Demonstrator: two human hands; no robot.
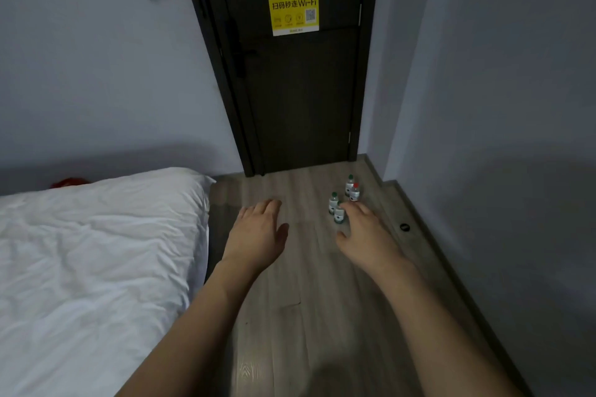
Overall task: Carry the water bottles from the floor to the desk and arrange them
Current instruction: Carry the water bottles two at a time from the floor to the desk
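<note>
Several small clear water bottles stand upright in a cluster on the wooden floor (290, 283) near the door. Most carry green caps, such as the front green-capped bottle (338, 214) and the back green-capped bottle (349, 184). One is a red-capped bottle (354, 192). My left hand (258, 232) is stretched forward, palm down, fingers relaxed, holding nothing, left of the bottles. My right hand (364, 235) is stretched out too, fingers spread, its fingertips overlapping the front bottles in view; it holds nothing. No desk is in view.
A bed with white bedding (90, 251) fills the left side, its edge beside my left arm. A dark closed door (300, 74) with a yellow Wi-Fi sign (293, 14) stands ahead. A grey wall (500, 138) runs along the right, with a small black round floor fitting (404, 227).
</note>
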